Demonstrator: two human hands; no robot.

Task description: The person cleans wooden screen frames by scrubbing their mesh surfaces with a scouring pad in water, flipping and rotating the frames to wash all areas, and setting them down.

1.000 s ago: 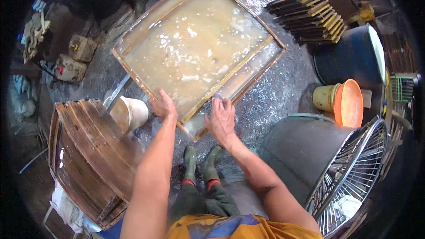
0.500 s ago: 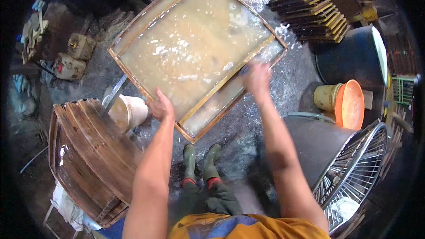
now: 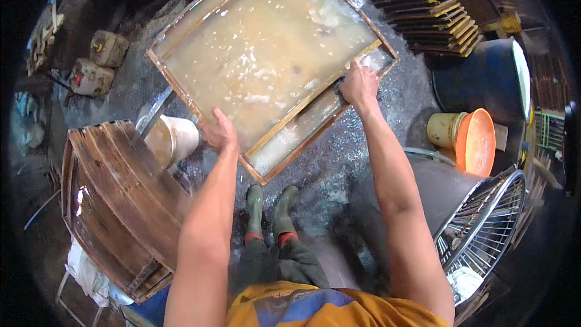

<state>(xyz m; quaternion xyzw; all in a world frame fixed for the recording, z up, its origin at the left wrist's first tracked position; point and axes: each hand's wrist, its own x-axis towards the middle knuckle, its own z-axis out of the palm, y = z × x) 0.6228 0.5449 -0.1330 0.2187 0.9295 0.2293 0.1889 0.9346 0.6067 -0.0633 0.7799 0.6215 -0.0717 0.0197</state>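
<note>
Fingers (head view): left hand (image 3: 219,131) looks wrapped around the rim; right hand (image 3: 361,88) curls at the wooden bar (image 3: 290,117), can't tell if it's actually gripping.
Framed tray (image 3: 175,86): right in front of the person, cloudy liquid (image 3: 272,42) inside, support underneath hidden.
Slosh risk: a hard push on either side could probably spill it.
Bar risk: wet wood might slip, maybe pinching fingertips.
Footing: boots (image 3: 255,209) on shiny wet floor (image 3: 339,157), so leaning could mean a skid.
</note>
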